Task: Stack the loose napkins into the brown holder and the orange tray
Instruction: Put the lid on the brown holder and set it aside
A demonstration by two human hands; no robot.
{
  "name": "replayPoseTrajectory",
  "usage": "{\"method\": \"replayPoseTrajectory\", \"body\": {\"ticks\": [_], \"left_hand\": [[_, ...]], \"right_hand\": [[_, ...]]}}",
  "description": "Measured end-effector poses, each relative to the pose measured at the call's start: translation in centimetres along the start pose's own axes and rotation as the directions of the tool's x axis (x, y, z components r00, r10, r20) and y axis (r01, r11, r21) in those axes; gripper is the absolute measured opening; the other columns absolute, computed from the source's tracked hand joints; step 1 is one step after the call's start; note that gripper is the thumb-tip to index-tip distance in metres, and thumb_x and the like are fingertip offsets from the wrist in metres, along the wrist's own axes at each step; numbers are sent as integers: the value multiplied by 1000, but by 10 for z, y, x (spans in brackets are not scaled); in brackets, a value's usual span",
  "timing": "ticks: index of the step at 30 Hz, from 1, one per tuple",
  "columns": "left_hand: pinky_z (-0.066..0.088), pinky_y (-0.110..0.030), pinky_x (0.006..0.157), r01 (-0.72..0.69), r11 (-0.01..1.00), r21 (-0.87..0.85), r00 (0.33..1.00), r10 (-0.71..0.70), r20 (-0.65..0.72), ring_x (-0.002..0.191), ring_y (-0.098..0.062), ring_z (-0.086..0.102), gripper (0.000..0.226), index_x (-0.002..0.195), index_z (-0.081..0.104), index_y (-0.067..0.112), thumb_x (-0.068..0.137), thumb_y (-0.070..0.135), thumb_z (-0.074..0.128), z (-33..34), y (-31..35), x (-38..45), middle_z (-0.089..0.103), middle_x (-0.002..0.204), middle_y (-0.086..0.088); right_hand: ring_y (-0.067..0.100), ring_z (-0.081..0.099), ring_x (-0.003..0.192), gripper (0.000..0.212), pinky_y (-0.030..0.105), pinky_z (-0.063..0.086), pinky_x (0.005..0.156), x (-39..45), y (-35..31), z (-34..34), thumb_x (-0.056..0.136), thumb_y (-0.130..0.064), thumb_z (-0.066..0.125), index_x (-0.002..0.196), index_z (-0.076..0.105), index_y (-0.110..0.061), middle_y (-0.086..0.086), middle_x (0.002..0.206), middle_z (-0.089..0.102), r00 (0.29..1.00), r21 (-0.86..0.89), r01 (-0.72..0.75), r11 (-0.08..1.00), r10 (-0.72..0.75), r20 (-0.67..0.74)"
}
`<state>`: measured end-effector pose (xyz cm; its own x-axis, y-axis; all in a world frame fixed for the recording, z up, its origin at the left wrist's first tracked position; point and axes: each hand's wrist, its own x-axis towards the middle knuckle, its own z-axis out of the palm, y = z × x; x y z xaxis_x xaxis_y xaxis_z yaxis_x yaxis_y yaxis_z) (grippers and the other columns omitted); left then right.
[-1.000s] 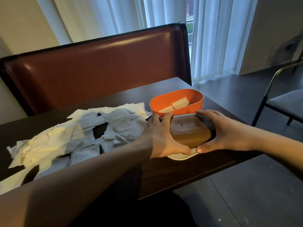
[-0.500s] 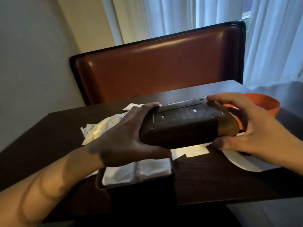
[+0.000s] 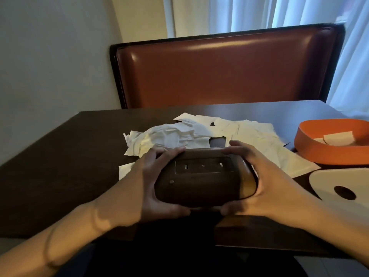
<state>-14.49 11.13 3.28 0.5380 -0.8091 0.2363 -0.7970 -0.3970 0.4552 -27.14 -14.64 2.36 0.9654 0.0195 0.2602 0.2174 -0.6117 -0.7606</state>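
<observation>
- The holder (image 3: 201,177) is gripped at both ends above the table's near edge, with what seems its underside facing the camera; whether it rests on the table (image 3: 60,166) or hangs just clear cannot be told.
- The left hand (image 3: 151,182) curls round its left end and the right hand (image 3: 265,182) round its right end, thumbs beneath.
- Held this near the edge, a loosened grip could drop it to the floor.
- The napkins (image 3: 199,134) lie loose and crumpled just behind it; setting it down on them could trap or tear sheets.
- If it is turned over carelessly, anything inside could spill out.
- The tray (image 3: 311,148) sits at the right with a couple of napkins inside; a swinging right elbow could knock it.
- A white lid (image 3: 327,178) with a hole lies before the tray, near the right wrist, easily swept off.
</observation>
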Motion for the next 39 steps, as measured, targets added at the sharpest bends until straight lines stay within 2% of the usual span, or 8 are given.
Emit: {"method": "replayPoseTrajectory", "body": {"ticks": [3,5,12,21,28,31,37,39], "left_hand": [[36,-21,106,12,1000,5,1000,-12,15,131,1,34,114,149,17,55,53,79,74,7,-9,3,32,139,15],[35,-18,104,18,1000,-6,999,-18,38,131,5,30,114,147,13,58,53,80,73,8,-9,2,29,139,18],[34,-6,94,13,999,-48,998,-9,66,126,14,29,112,144,12,63,52,79,74,4,-14,2,24,137,24],[41,-24,105,26,998,-54,994,-20,108,129,3,34,116,144,13,62,51,77,79,4,-19,1,26,138,21],[41,-24,105,14,1000,-25,993,-11,120,128,4,34,116,146,10,60,53,79,76,4,-20,1,26,138,22],[36,-14,100,-14,1000,16,993,12,115,127,8,31,116,147,9,58,53,82,73,4,-21,1,26,137,23],[37,-27,108,-13,995,100,992,1,123,130,0,32,117,148,2,59,54,90,63,5,-20,1,26,143,20],[34,-25,109,-18,991,135,989,-3,150,132,0,29,116,148,-3,58,56,91,59,4,-19,2,25,146,19]], "right_hand": [[-13,25,137,97,29,31,113,0,3,3,49,-58,92,128,36,-66,-43,144,23,999,-47,-28,998,29,15],[-8,23,140,98,33,32,114,0,5,3,49,-63,90,130,36,-64,-38,148,19,999,-75,-39,996,41,30],[-13,18,138,104,19,28,108,0,8,8,43,-70,87,131,32,-67,-41,146,14,995,-106,-67,992,74,61],[-18,16,135,106,14,28,103,0,7,9,42,-76,82,131,25,-69,-45,143,11,991,-152,-81,985,96,91],[-18,14,135,106,12,27,101,0,6,8,43,-79,80,133,24,-68,-44,143,12,991,-188,-73,979,92,95],[-20,12,134,106,9,27,99,1,3,7,46,-77,81,134,21,-68,-45,142,10,988,-204,-77,976,103,115],[-7,14,139,104,23,29,113,3,-8,3,57,-83,69,139,9,-64,-38,146,4,969,-368,-51,928,135,205],[-3,13,140,107,24,29,114,5,-12,2,59,-86,64,143,4,-58,-32,149,3,960,-445,-35,895,153,233]]}}
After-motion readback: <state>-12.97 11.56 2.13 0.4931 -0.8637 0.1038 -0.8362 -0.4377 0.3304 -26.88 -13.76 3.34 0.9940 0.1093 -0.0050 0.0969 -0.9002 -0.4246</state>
